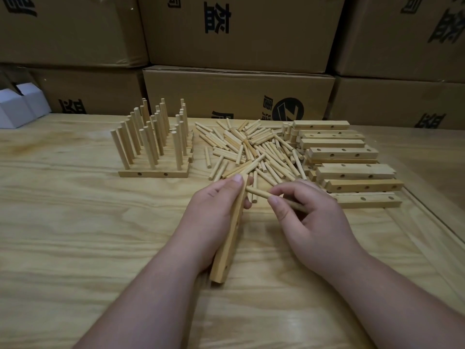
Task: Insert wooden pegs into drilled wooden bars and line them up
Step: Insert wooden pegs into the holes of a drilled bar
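We hold a drilled bar [227,238] in our left hand [214,215], fingers wrapped round its upper part, its near end resting on the tabletop [75,222] toward the near edge. Our right hand [307,217] pinches a peg [259,193] between thumb and fingertips, its tip aimed at the top of the bar, just beside our left thumb. The hole we aim for is hidden by the hand.

The loose pegs [251,149] lie heaped at the middle of the tabletop, the undrilled-looking stock of bars [347,159] stacked toward the right edge, the finished pegged bars [153,149] lined up toward the far left.

As we judge it, a peg entering at a slant could jam or split the hole's rim. A loose grip might let the bar twist away.
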{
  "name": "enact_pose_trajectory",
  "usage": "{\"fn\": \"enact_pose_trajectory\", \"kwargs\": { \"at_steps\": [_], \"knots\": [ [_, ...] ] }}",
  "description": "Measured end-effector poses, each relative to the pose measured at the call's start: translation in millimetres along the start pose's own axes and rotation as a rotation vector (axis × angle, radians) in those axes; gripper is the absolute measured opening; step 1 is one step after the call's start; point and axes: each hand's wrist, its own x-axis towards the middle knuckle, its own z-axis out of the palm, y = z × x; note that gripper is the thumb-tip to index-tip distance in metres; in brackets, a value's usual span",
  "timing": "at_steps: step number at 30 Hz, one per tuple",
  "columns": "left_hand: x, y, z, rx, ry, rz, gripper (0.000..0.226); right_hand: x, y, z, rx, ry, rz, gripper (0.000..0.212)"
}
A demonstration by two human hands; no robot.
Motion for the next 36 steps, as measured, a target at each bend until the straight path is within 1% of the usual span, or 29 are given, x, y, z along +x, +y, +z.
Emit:
{"fn": "enact_pose_trajectory", "kwargs": {
  "at_steps": [6,10,13,15,16,17,19,21,22,24,26,28,29,30,31,32,34,36],
  "knots": [
    [-1.2,1.7,0.6,0.06,-0.034,0.011,0.026,1.0,3.5,1.6,-0.03,-0.031,0.019,0.012],
    [-2.2,3.5,-0.3,0.054,-0.055,-0.002,0.037,-0.5,3.3,2.4,-0.031,0.014,0.003,0.007],
    [-2.7,5.9,0.7,0.043,-0.125,-0.009,0.047,-0.5,3.9,2.7,0.012,0.042,0.037,0.016],
    [-2.7,5.1,2.1,0.094,-0.134,-0.007,0.038,-0.6,4.6,2.9,0.051,0.045,0.078,0.015],
    [-2.1,4.2,2.1,0.104,-0.106,-0.014,0.032,-0.8,4.6,2.9,0.1,0.046,0.108,0.02],
    [-0.9,2.9,1.6,0.092,-0.065,-0.024,0.028,-0.9,4.9,2.7,0.174,0.056,0.134,0.029],
    [2.3,-0.6,-0.6,0.011,0.01,-0.059,0.022,-0.7,5.7,1.3,0.324,0.098,0.149,0.044],
    [6.3,-3.9,-2.9,-0.17,0.074,-0.122,0.028,0.0,7.2,-1.1,0.397,0.146,0.171,0.051],
    [7.7,-4.5,-3.9,-0.286,0.083,-0.147,0.028,0.5,8.0,-2.2,0.38,0.164,0.2,0.048],
    [9.6,-2.6,-5.7,-0.476,0.072,-0.188,0.031,2.8,7.7,-3.5,0.247,0.159,0.27,0.036],
    [11.0,0.8,-7.3,-0.598,0.061,-0.199,0.034,3.5,8.9,-3.3,0.086,0.044,0.274,0.036],
    [11.4,3.3,-7.7,-0.651,0.06,-0.202,0.034,3.4,9.2,-1.5,-0.057,-0.164,0.234,0.04],
    [11.0,4.5,-7.5,-0.655,0.062,-0.205,0.035,2.8,9.5,0.2,-0.13,-0.297,0.217,0.041],
    [10.3,5.2,-7.4,-0.655,0.064,-0.207,0.035,2.2,9.5,1.7,-0.219,-0.44,0.186,0.05],
    [9.9,5.5,-6.9,-0.659,0.065,-0.206,0.036,1.9,10.1,3.5,-0.295,-0.555,0.146,0.063],
    [9.7,5.4,-6.8,-0.663,0.068,-0.204,0.036,2.0,10.3,5.1,-0.354,-0.633,0.112,0.073],
    [9.6,5.2,-6.5,-0.668,0.074,-0.204,0.037,2.0,9.6,8.1,-0.428,-0.71,0.071,0.083],
    [9.6,5.2,-6.0,-0.678,0.075,-0.202,0.037,1.7,8.6,9.2,-0.429,-0.698,0.069,0.083]
  ]
}}
